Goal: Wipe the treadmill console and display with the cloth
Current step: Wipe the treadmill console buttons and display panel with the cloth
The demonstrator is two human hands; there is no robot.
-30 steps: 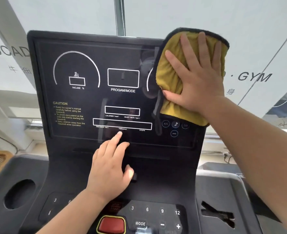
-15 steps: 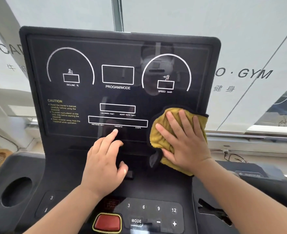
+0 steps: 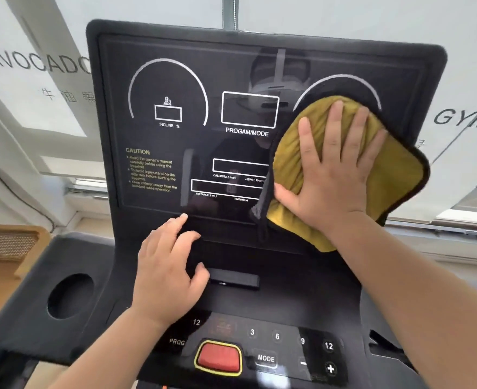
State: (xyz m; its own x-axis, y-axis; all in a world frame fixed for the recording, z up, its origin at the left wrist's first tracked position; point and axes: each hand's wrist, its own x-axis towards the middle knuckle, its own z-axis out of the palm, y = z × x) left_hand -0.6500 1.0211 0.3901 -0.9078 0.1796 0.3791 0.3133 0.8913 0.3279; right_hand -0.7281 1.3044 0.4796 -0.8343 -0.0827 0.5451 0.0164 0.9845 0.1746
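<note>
While the wiping goes on higher up, button panel (image 3: 276,349): it lies nearest the person, low on the console (image 3: 302,279). Neither hand touches it, so it likely waits its turn.
Red button (image 3: 218,356): it is big and sits in the middle of the panel, likely so it is easy to hit fast.
Cup hole (image 3: 70,296): this round hole is on the console's left side, well apart from both hands.
Left hand (image 3: 164,273): it holds nothing. Its fingers are loose and nearly straight, and they rest on the console just under the display. The first fingertip touches the screen's bottom edge. The hand seems to be there to keep the person steady while the other arm reaches.
Right hand (image 3: 334,175): it lies flat, with straight fingers spread wide, and pushes the cloth onto the glass. Spread fingers press more cloth at once.
Yellow cloth (image 3: 397,175): it is under the right hand on the display's right half, over the lower part of the right dial. Its dark edge sticks out past the panel's right side.
Display (image 3: 175,153): it is dark and leans back. The left half shows its dial, boxes and CAUTION words, and likely needs wiping next.
Window (image 3: 462,80): it is behind the treadmill, and GYM is written on it.
</note>
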